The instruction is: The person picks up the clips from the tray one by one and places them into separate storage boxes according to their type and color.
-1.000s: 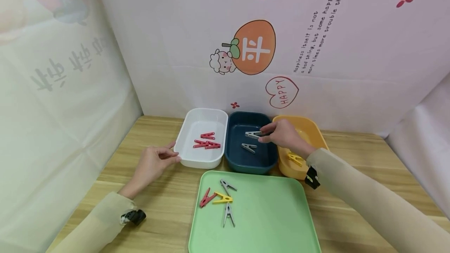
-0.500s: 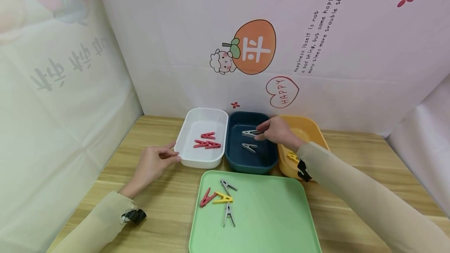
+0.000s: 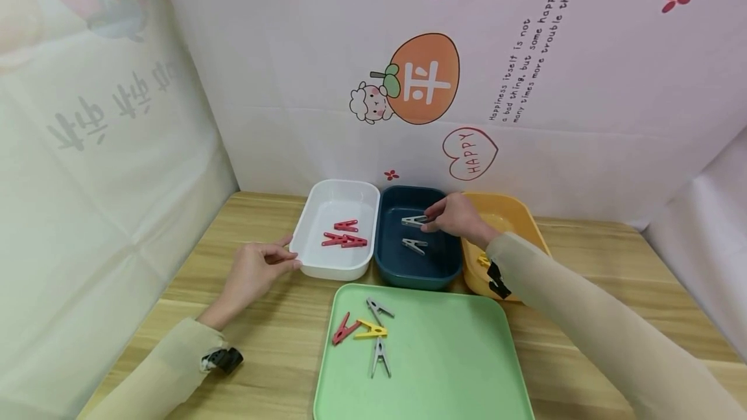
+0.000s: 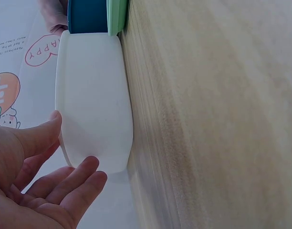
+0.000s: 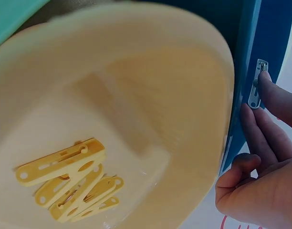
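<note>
My right hand (image 3: 458, 216) pinches a grey clothespin (image 3: 412, 220) between thumb and fingertips over the dark blue bin (image 3: 417, 275). In the right wrist view, the thumb lies against one end of this clothespin (image 5: 257, 90) and fingers are at the other. Another grey clothespin (image 3: 415, 246) rests on that bin's floor, nearer the front. My left hand (image 3: 253, 274) touches the front left corner of the white bin (image 3: 335, 272). Seen from the left wrist, the thumb tip meets the rim and the other fingers bend loosely beside the wall. Several red clothespins (image 3: 345, 239) lie inside the white bin.
A yellow bin (image 3: 528, 229) stands at the right of the row, with several yellow clothespins (image 5: 65, 162) inside. In front, a green tray (image 3: 449, 355) bears a red clothespin (image 3: 344, 329), a yellow clothespin (image 3: 371, 329) and two grey ones. A printed cloth (image 3: 292, 83) hangs behind.
My right hand has shifted a little left with the grey clothespin, deeper over the dark blue bin, and holds nearly still since half a second ago. My left hand stays at the white bin.
</note>
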A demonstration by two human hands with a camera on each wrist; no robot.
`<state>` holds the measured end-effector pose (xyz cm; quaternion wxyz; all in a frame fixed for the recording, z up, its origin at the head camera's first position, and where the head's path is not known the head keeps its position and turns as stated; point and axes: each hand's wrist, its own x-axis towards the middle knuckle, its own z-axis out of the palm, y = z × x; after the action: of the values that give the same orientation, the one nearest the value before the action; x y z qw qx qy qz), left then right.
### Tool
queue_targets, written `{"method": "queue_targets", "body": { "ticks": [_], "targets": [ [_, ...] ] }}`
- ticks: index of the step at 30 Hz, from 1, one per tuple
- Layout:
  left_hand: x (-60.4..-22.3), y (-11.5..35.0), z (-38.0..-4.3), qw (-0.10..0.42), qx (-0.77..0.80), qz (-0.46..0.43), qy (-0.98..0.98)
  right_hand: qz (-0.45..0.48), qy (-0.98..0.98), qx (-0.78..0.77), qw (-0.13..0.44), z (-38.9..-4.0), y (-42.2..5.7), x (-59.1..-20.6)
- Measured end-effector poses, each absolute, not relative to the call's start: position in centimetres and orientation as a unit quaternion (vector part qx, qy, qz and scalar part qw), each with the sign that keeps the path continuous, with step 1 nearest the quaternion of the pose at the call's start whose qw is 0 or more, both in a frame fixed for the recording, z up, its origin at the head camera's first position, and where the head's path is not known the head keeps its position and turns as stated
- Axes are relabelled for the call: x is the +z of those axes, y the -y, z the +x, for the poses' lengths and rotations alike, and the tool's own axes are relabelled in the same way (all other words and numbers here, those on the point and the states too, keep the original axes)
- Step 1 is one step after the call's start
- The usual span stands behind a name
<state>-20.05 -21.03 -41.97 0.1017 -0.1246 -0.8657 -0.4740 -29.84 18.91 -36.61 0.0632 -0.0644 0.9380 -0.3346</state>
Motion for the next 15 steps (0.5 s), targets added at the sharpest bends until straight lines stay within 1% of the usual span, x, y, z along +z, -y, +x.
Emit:
{"method": "queue_targets", "body": {
  "ticks": [9,15],
  "targets": [
    [-41.93,21.03,-20.1,0.105,-0.47,-0.125,0.867,-0.079,-0.937,-0.33,0.078,-29.76,-18.75,-36.67],
    [-42.01,21.03,-19.97,0.103,-0.465,-0.119,0.871,-0.091,-0.935,-0.333,0.077,-29.24,-19.12,-35.88]
  ]
}}
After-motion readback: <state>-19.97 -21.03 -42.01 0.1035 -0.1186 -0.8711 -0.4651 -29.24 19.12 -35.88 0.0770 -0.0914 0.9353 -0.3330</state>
